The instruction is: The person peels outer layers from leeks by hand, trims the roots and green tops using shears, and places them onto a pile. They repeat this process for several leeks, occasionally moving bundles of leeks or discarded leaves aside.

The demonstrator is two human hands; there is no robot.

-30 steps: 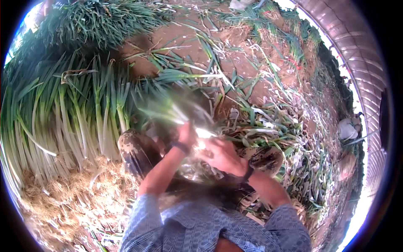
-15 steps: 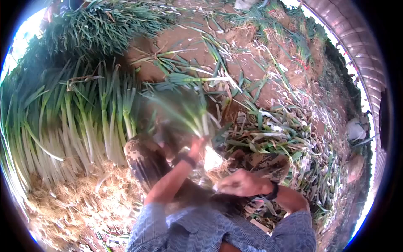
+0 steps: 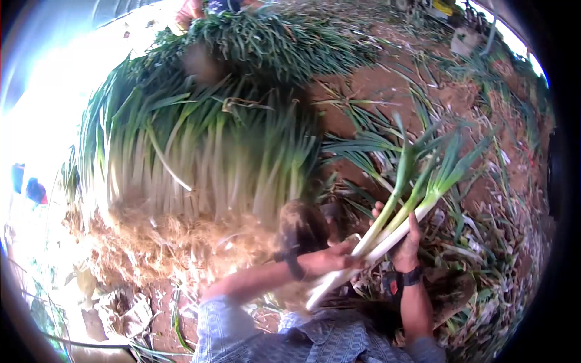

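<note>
A few long green onions [image 3: 404,227] lie slanted across my lap, white ends low and left, leaves up and right. My left hand [image 3: 340,257] is closed round their lower white stalks. My right hand [image 3: 407,245] holds the stalks higher up, its fingers reaching round them from beneath. The root end, near my shirt, is blurred. Left of my knee [image 3: 302,224] stands a thick row of green onions [image 3: 206,160], packed upright with their tan roots [image 3: 175,248] toward me.
More green onions [image 3: 272,45] are heaped at the back, with part of another person [image 3: 224,6] behind them. Stripped leaves and peelings [image 3: 484,254] cover the ground at right. Brown soil [image 3: 357,91] shows beyond. A crumpled pale sheet [image 3: 126,313] lies at lower left.
My view has turned left. The green onions have gone from upright to slanting right. My right hand, earlier apart near the roots, has moved up onto the stalks.
</note>
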